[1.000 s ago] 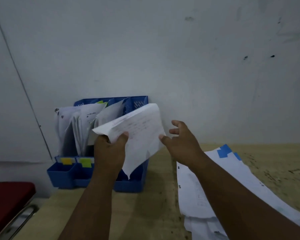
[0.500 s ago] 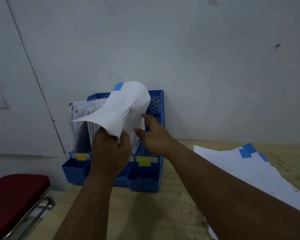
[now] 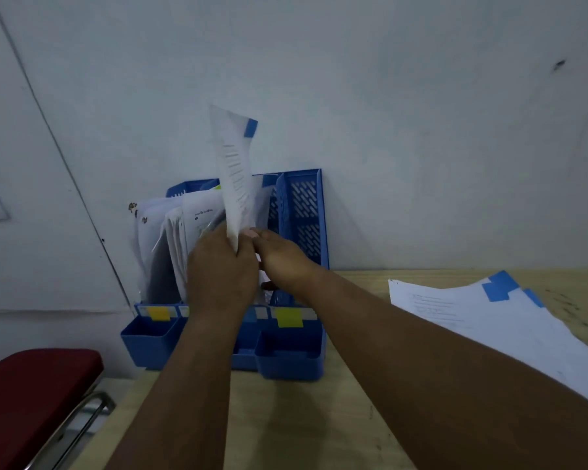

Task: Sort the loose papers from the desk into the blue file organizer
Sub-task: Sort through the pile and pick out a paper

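**Sheet held upright over the organizer**

From my feed, left to right. A red seat (image 3: 31, 398) with a metal frame sat at the far left, below desk level. The desk (image 3: 286, 418) was light wood, pushed against a pale wall (image 3: 387, 96).

The organizer (image 3: 299, 232) stood at the desk's back left, against the wall. Its left slots were already stuffed with filed papers (image 3: 160, 239), some sagging outward. The rightmost slot looked bare as far as I could see. Yellow tabs (image 3: 289, 317) were stuck along the front strip above the small front bins; a second one showed further left.

The left hand (image 3: 221, 276) was curled around the lower edge of a sheet (image 3: 235, 171), gripping it. The sheet stood nearly upright, edge-on to me, with a blue tag (image 3: 251, 127) at its top corner. Its lower end sat at the middle slots; I couldn't tell which slot it was entering, hands blocked that.

The right hand (image 3: 282, 262) was just beside the left, fingertips against the sheet's lower edge. Fingers were hidden behind the sheet and the left hand, so I couldn't tell if it pinched or only touched.

Far right: a loose stack (image 3: 489, 320) lay fanned on the desk, well apart from the organizer, blue tags at the upper corners.
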`<action>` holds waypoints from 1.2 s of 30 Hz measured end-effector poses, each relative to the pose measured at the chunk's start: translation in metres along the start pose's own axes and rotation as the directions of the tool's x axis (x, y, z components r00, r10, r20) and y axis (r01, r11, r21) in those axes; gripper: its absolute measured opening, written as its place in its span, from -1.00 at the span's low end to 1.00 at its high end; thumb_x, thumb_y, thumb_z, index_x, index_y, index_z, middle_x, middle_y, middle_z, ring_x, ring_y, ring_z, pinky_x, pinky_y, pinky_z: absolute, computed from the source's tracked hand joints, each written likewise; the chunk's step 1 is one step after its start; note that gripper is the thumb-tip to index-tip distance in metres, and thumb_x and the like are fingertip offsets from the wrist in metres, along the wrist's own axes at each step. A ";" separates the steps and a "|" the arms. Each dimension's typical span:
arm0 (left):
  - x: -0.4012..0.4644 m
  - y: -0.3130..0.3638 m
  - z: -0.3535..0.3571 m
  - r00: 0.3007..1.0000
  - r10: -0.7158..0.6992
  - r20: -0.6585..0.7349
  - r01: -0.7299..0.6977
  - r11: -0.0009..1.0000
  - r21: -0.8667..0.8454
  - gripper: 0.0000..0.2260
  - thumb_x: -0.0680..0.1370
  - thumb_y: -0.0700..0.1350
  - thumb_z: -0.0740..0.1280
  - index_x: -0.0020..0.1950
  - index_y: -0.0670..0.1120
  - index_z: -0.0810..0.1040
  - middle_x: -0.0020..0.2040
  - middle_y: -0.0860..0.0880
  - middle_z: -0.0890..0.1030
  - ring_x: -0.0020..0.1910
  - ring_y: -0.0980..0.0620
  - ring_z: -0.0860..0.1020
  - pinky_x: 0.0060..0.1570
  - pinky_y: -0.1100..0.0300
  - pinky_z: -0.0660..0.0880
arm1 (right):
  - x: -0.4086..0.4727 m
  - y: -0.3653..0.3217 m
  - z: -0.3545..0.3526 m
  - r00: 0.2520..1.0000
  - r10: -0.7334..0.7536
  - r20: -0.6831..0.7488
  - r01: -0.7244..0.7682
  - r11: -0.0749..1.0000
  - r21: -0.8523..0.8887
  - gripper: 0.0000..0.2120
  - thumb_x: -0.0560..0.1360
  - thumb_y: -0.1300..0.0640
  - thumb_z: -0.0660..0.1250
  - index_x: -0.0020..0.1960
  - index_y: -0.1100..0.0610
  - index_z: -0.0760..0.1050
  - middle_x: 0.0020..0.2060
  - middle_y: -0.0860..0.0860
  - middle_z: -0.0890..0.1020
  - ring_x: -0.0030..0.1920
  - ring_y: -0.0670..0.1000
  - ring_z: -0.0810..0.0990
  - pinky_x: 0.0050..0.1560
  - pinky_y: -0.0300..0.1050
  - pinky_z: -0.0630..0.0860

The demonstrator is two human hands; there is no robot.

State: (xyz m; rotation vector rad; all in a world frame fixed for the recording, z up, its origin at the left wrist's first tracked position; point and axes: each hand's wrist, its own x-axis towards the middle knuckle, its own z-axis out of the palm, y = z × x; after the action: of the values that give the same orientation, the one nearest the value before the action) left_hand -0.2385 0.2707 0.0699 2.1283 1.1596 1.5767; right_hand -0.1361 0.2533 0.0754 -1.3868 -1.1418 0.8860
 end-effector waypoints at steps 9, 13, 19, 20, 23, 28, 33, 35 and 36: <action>0.021 -0.002 0.024 0.996 -0.090 -0.009 0.088 0.984 -0.158 -0.73 0.70 -0.05 0.22 0.34 -0.12 0.50 0.05 0.09 0.52 0.02 0.15 0.49 -0.08 0.39 0.36 | 0.020 0.006 0.003 0.994 0.016 -0.112 -0.014 1.000 0.020 -0.45 0.64 -0.15 0.15 0.58 0.01 0.21 0.47 0.02 0.41 0.37 0.06 0.46 0.41 0.12 0.42; 0.019 -0.019 0.035 0.987 -0.050 0.155 0.085 0.971 -0.224 -0.80 0.69 -0.09 0.15 0.25 0.02 0.51 0.07 0.10 0.58 0.04 0.13 0.57 -0.04 0.27 0.43 | 0.024 0.017 0.000 0.987 0.006 -0.164 -0.003 1.000 0.017 -0.45 0.60 -0.08 0.25 0.55 0.01 0.28 0.39 -0.01 0.49 0.28 0.05 0.54 0.36 0.09 0.47; 0.018 -0.026 0.044 0.979 -0.121 0.163 0.172 0.923 -0.343 -0.72 0.66 -0.01 0.13 0.27 -0.09 0.49 0.16 -0.06 0.59 0.14 0.04 0.57 0.18 0.10 0.53 | 0.026 0.014 -0.007 0.983 -0.044 -0.177 0.043 0.999 -0.007 -0.54 0.64 -0.05 0.23 0.50 0.05 0.35 0.33 -0.01 0.53 0.25 0.00 0.54 0.38 0.04 0.44; 0.020 -0.025 0.044 0.978 -0.137 0.157 0.179 0.938 -0.296 -0.70 0.67 0.03 0.13 0.24 -0.12 0.51 0.15 -0.10 0.59 0.10 0.01 0.58 0.15 0.02 0.55 | 0.027 0.014 -0.007 0.982 -0.048 -0.183 0.046 0.999 -0.015 -0.55 0.64 -0.06 0.22 0.49 0.04 0.36 0.33 -0.01 0.54 0.24 0.01 0.55 0.37 0.05 0.45; 0.024 -0.025 0.039 0.973 -0.100 0.208 0.115 0.992 -0.060 -0.79 0.68 -0.05 0.21 -0.02 -0.13 0.54 -0.08 -0.12 0.62 -0.18 0.01 0.57 -0.23 0.12 0.48 | 0.026 0.014 -0.005 0.980 -0.047 -0.192 0.037 0.998 -0.056 -0.55 0.62 -0.03 0.23 0.49 0.00 0.36 0.37 0.00 0.50 0.25 0.03 0.53 0.33 0.11 0.49; 0.025 -0.027 0.030 0.929 -0.205 0.309 0.086 0.930 0.357 -0.89 0.61 -0.15 0.32 0.01 -0.19 0.57 -0.08 -0.14 0.62 -0.26 -0.01 0.46 -0.26 0.16 0.41 | 0.024 0.022 -0.008 0.978 -0.086 -0.191 0.064 0.991 -0.119 -0.50 0.62 -0.06 0.25 0.51 0.05 0.33 0.32 -0.05 0.49 0.23 0.00 0.51 0.33 0.10 0.49; 0.010 -0.016 0.019 1.000 -0.015 0.004 0.014 0.993 0.119 -0.84 0.59 -0.02 0.34 0.05 -0.09 0.55 -0.16 0.04 0.58 -0.20 0.03 0.53 -0.30 0.21 0.42 | 0.026 0.020 -0.006 0.980 -0.076 -0.181 0.059 0.993 -0.099 -0.40 0.58 -0.15 0.28 0.56 0.01 0.28 0.45 0.02 0.44 0.35 0.05 0.49 0.37 0.10 0.47; 0.003 -0.019 0.018 0.998 -0.003 -0.055 0.014 0.980 0.200 -0.83 0.60 -0.10 0.28 -0.17 -0.09 0.50 -0.33 0.03 0.49 -0.34 0.01 0.46 -0.44 0.22 0.24 | 0.026 0.017 -0.006 0.983 -0.076 -0.169 0.058 0.992 -0.111 -0.42 0.60 -0.15 0.27 0.55 0.02 0.29 0.48 0.02 0.40 0.40 0.06 0.44 0.40 0.10 0.43; 0.000 -0.023 0.019 0.998 -0.022 -0.060 0.036 0.966 0.256 -0.78 0.61 -0.12 0.25 -0.23 -0.10 0.47 -0.37 0.02 0.43 -0.37 -0.01 0.42 -0.45 0.20 0.19 | 0.026 0.017 -0.005 0.984 -0.080 -0.161 0.059 0.990 -0.127 -0.43 0.60 -0.15 0.26 0.55 0.03 0.29 0.49 0.03 0.38 0.42 0.07 0.42 0.40 0.11 0.43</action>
State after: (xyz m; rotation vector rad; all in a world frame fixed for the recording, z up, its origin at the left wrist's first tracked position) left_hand -0.2317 0.2903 0.0487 2.2224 1.4796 1.5560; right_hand -0.1215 0.2776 0.0618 -1.4812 -1.1237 0.6472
